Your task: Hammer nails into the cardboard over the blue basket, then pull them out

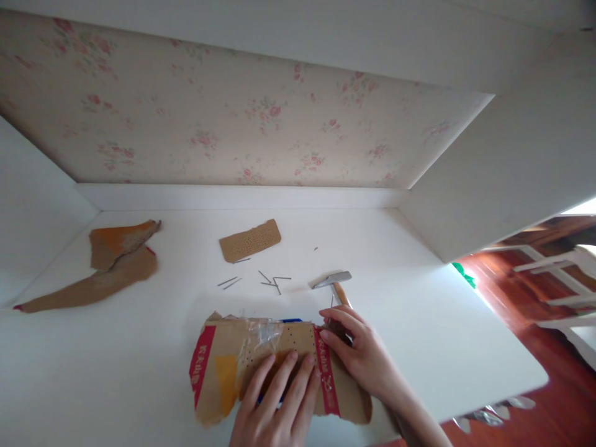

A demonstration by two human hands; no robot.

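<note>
A torn piece of brown cardboard with red printed tape bands, an orange patch and rows of small holes lies in front of me. My left hand rests on its middle, fingers stretched out and slightly apart, pressing it down. At the cardboard's right part, my right hand has thumb and fingers pinched around a thin upright nail; its lower end is hidden. Just beyond that hand lies a hammer, its wooden handle partly covered by the fingers. Something blue shows at the cardboard's far edge.
Several loose nails lie on the white tabletop. Behind them is a small cardboard piece full of holes. Torn cardboard scraps lie at left. White panels and a floral wall enclose the back and sides.
</note>
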